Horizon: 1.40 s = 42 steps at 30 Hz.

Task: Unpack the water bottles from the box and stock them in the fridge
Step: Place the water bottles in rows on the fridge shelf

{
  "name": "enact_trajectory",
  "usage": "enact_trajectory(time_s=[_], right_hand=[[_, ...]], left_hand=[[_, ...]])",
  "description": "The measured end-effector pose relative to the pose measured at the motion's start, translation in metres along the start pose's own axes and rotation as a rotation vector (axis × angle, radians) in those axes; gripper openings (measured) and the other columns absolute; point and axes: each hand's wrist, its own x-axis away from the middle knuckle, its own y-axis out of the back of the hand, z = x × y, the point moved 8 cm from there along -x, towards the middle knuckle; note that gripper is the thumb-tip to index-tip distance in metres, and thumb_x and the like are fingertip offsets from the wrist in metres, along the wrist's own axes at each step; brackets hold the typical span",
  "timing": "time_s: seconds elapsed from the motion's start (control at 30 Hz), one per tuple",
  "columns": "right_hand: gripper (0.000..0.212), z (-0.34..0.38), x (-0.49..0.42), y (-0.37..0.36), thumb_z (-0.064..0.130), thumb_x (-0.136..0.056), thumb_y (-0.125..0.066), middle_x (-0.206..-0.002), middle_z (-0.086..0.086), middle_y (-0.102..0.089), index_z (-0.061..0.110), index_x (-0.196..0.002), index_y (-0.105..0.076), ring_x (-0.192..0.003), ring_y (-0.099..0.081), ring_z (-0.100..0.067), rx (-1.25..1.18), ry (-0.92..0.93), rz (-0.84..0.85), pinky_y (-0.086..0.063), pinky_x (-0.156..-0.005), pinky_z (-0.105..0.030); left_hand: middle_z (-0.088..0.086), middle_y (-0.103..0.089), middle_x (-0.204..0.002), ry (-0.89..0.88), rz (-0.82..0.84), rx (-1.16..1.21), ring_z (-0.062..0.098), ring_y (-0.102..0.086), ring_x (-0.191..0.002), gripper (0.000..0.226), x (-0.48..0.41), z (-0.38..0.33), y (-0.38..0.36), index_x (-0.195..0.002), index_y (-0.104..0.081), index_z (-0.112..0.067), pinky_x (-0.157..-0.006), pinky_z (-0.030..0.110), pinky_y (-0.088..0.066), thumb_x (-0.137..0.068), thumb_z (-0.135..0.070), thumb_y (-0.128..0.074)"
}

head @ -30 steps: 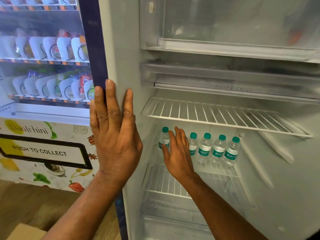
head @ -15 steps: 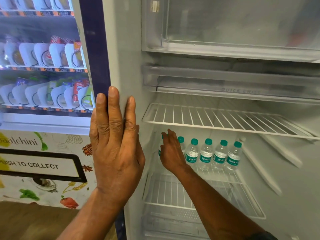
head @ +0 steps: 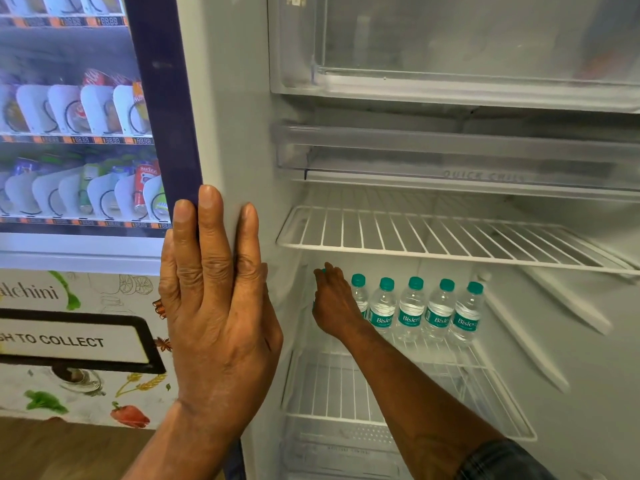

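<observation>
Inside the open fridge (head: 235, 116), several small water bottles (head: 410, 311) with green caps and teal labels stand in a row at the back of the lower wire shelf (head: 478, 379). My right hand (head: 334, 306) reaches in at the left end of that row and is curled around the leftmost bottle, which it mostly hides. Only the bottle's green cap (head: 323, 270) peeks out at my fingertips. My left hand (head: 214, 306) lies flat against the fridge's left front edge, holding nothing. The box is not in view.
An upper wire shelf (head: 450, 237) sits just above my right hand. Above it are a clear chiller tray (head: 450, 157) and the freezer compartment (head: 450, 46). A snack vending machine (head: 69, 133) stands to the left. A perforated drawer cover (head: 346, 441) lies below the shelf.
My right hand moved left and back from the row's front onto the leftmost bottle, covering it. The camera came closer and lower. My left hand stays on the fridge edge.
</observation>
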Motion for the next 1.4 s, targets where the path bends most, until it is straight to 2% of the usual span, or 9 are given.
enact_trajectory(time_s=[0.23, 0.4, 0.53, 0.67, 0.77, 0.93, 1.0, 1.17, 1.4], right_hand=[[0.072, -0.008, -0.010, -0.008, 0.019, -0.093, -0.064, -0.163, -0.011, -0.015, 0.013, -0.153, -0.025, -0.149, -0.017, -0.031, 0.028, -0.038, 0.045, -0.022, -0.121, -0.043], [0.069, -0.005, -0.014, -0.003, 0.014, -0.089, -0.069, -0.154, -0.011, -0.032, 0.014, -0.149, -0.035, -0.137, -0.037, -0.030, 0.032, -0.025, 0.000, -0.032, -0.113, -0.038], [0.061, -0.007, -0.011, -0.002, 0.014, -0.087, -0.071, -0.143, -0.010, -0.043, 0.016, -0.142, -0.046, -0.126, -0.045, -0.028, 0.030, -0.045, -0.061, -0.040, -0.110, -0.036], [0.050, -0.003, -0.006, 0.002, 0.006, -0.085, -0.072, -0.132, -0.010, -0.051, 0.015, -0.132, -0.057, -0.120, -0.050, -0.026, -0.055, -0.028, -0.085, -0.046, -0.104, -0.034], [0.051, 0.002, 0.002, 0.007, 0.001, -0.083, -0.073, -0.129, -0.011, -0.052, 0.013, -0.130, -0.058, -0.117, -0.055, -0.026, -0.138, -0.003, -0.064, -0.050, -0.102, -0.035], [0.039, 0.001, 0.018, 0.038, 0.003, -0.091, -0.063, -0.126, -0.011, -0.057, 0.013, -0.129, -0.058, -0.112, -0.058, -0.024, -0.279, -0.013, -0.078, -0.049, -0.094, -0.026], [0.033, 0.001, 0.027, 0.048, 0.006, -0.094, -0.061, -0.125, -0.010, -0.059, 0.014, -0.126, -0.059, -0.110, -0.060, -0.024, -0.335, -0.006, -0.067, -0.051, -0.091, -0.027], [0.029, 0.002, 0.051, 0.050, 0.014, -0.095, -0.062, -0.124, -0.007, -0.061, 0.018, -0.123, -0.059, -0.109, -0.061, -0.024, -0.347, 0.005, 0.004, -0.054, -0.094, -0.035], [0.032, 0.000, 0.077, 0.052, 0.010, -0.096, -0.060, -0.129, -0.005, -0.059, 0.020, -0.125, -0.056, -0.114, -0.059, -0.022, -0.349, 0.010, 0.057, -0.049, -0.096, -0.030]], left_hand=[[0.009, -0.009, -0.167, 0.007, -0.003, 0.003, 0.025, 0.003, -0.160, 0.052, 0.000, 0.000, -0.001, -0.154, -0.040, 0.004, -0.129, 0.051, -0.015, -0.104, -0.001, -0.053], [0.009, -0.010, -0.166, 0.004, -0.004, 0.005, 0.025, 0.004, -0.160, 0.053, 0.000, 0.001, -0.002, -0.154, -0.040, 0.005, -0.129, 0.051, -0.015, -0.103, 0.001, -0.054], [0.009, -0.010, -0.167, 0.001, -0.017, 0.000, 0.025, 0.002, -0.160, 0.053, 0.002, 0.001, -0.001, -0.154, -0.040, 0.004, -0.128, 0.053, -0.019, -0.104, 0.000, -0.054], [0.010, -0.010, -0.166, -0.005, -0.018, -0.013, 0.026, 0.003, -0.160, 0.062, 0.002, 0.001, -0.001, -0.155, -0.039, 0.003, -0.127, 0.054, -0.019, -0.097, 0.007, -0.059], [0.010, -0.010, -0.166, -0.008, -0.019, -0.010, 0.026, 0.002, -0.159, 0.064, 0.002, 0.001, -0.001, -0.155, -0.039, 0.003, -0.125, 0.057, -0.022, -0.095, 0.008, -0.060], [0.015, -0.016, -0.165, -0.012, -0.025, 0.009, 0.025, 0.001, -0.159, 0.060, 0.001, -0.001, 0.001, -0.154, -0.041, 0.004, -0.124, 0.059, -0.025, -0.097, 0.008, -0.059], [0.023, -0.021, -0.165, -0.004, -0.029, 0.016, 0.025, 0.000, -0.158, 0.060, 0.002, 0.000, 0.001, -0.154, -0.041, 0.004, -0.124, 0.058, -0.024, -0.097, 0.008, -0.058], [0.033, -0.028, -0.160, 0.014, -0.015, 0.026, 0.046, -0.017, -0.153, 0.058, 0.001, 0.000, 0.001, -0.153, -0.042, 0.006, -0.123, 0.060, -0.025, -0.097, 0.010, -0.059], [0.037, -0.031, -0.158, 0.026, -0.005, 0.026, 0.050, -0.022, -0.149, 0.057, 0.000, 0.001, 0.002, -0.152, -0.042, 0.006, -0.123, 0.061, -0.026, -0.097, 0.011, -0.057]])
